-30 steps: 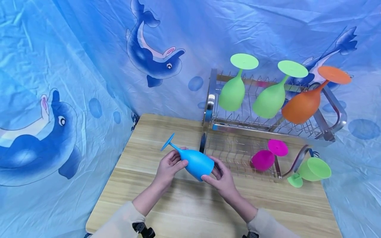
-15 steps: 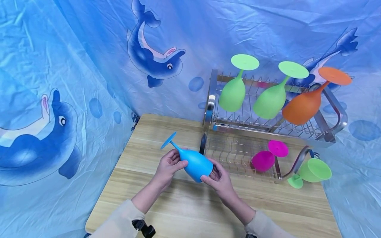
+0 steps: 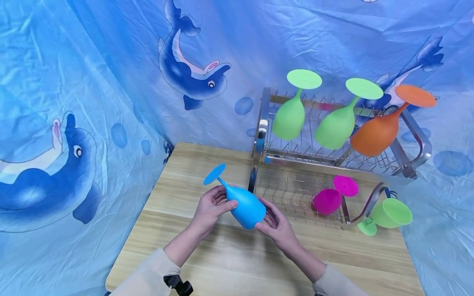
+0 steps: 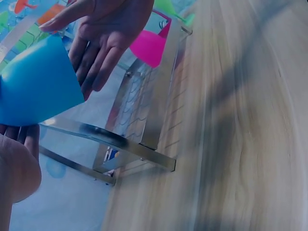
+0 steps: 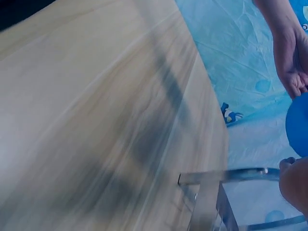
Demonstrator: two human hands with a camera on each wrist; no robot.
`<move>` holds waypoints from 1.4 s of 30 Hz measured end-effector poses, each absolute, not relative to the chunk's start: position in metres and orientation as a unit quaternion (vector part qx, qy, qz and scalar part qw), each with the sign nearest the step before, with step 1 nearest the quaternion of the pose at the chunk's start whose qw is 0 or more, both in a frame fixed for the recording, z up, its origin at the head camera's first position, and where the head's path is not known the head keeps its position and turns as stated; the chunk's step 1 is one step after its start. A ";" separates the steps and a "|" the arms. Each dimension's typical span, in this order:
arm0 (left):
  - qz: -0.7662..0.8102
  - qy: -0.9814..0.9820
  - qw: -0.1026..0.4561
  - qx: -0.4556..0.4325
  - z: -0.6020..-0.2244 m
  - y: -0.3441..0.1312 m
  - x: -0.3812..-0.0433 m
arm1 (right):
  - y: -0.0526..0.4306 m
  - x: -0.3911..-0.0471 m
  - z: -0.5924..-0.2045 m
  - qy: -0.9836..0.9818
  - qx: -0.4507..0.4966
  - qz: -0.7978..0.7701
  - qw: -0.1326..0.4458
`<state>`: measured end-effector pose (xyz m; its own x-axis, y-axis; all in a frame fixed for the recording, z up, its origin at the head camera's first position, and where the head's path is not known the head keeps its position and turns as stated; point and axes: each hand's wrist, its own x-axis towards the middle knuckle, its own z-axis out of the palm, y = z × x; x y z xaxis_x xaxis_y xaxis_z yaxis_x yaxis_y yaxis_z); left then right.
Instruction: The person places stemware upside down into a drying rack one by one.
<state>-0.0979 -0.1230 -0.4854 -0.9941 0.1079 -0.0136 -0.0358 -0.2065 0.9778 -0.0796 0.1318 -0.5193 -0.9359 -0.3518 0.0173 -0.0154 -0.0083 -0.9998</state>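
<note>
A blue goblet (image 3: 246, 207) is held tilted above the table, foot up to the left and rim down to the right. My left hand (image 3: 211, 209) grips it where the bowl narrows to the stem, thumb on the near side and fingers behind. At the rim end, my right hand (image 3: 277, 228) has its thumb by the near edge and its fingers behind. In the left wrist view, the right hand's fingers (image 4: 103, 60) look nearly straight beside the goblet's rim. Only part of the blue bowl (image 5: 299, 125) shows in the right wrist view.
A two-tier metal dish rack (image 3: 296, 158) stands at the back right. Upside-down on its top tier are two green goblets (image 3: 289, 119) and an orange goblet (image 3: 375, 133). A magenta goblet (image 3: 327, 201) sits below. Another green goblet (image 3: 389, 213) lies tilted right of the rack.
The blue goblet has turned slightly, its foot moving right and showing more of its flat face. My right hand's fingers have loosened a little at the rim.
</note>
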 end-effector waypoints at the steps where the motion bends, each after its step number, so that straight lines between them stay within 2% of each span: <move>1: 0.771 0.635 0.044 0.027 -0.485 -0.124 -0.097 | 0.137 -0.080 -0.519 0.696 -0.153 -0.692 0.116; 6: 0.737 0.675 0.033 0.015 -0.480 -0.129 -0.095 | 0.170 -0.083 -0.513 0.731 -0.226 -0.639 0.077; 11: 0.708 0.706 0.017 0.001 -0.477 -0.130 -0.090 | 0.210 -0.084 -0.496 0.794 -0.242 -0.557 0.022; 18: 0.679 0.734 0.012 0.009 -0.481 -0.114 -0.081 | 0.253 -0.080 -0.451 0.848 -0.276 -0.446 -0.083; 26: 0.630 0.775 0.026 0.040 -0.483 -0.088 -0.077 | 0.289 -0.067 -0.395 0.850 -0.275 -0.422 -0.153; 33: 0.616 0.785 0.024 0.067 -0.478 -0.061 -0.083 | 0.313 -0.078 -0.339 0.722 -0.340 -0.507 -0.327; 37: 0.607 0.791 0.015 0.075 -0.476 -0.041 -0.089 | 0.338 -0.087 -0.321 0.760 -0.252 -0.470 -0.373; 42: 0.587 0.806 0.002 0.080 -0.475 -0.019 -0.096 | 0.374 -0.102 -0.319 0.842 -0.070 -0.388 -0.368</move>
